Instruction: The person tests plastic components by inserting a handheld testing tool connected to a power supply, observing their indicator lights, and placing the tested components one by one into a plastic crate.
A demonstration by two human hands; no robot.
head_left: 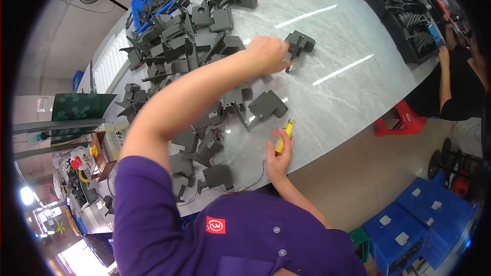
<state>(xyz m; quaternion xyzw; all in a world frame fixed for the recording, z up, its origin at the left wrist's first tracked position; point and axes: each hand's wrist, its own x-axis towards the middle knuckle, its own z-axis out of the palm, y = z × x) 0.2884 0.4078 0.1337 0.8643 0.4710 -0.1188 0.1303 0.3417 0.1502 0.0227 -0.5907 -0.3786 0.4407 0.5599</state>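
Observation:
My left hand (268,54) reaches far over the table, fingers curled closed at a dark grey plastic part (302,42) with a slim arm; the exact grip is partly hidden. Nearer the front edge, my right hand (279,159) holds a slim yellow tool (288,132) with a small tip pointing away from me; its exact kind is unclear. Just beyond that tool lies a flat dark grey housing (268,105). Many similar grey parts (176,46) are heaped left of and under my left forearm.
A blue bin (148,7) of parts stands at the far left. Across the table, a black crate (394,18) holds more pieces beside another person's arm (445,74). A red stool (401,120) and blue crates (419,214) are on the floor to the right. A thin wire (260,176) trails near the table edge.

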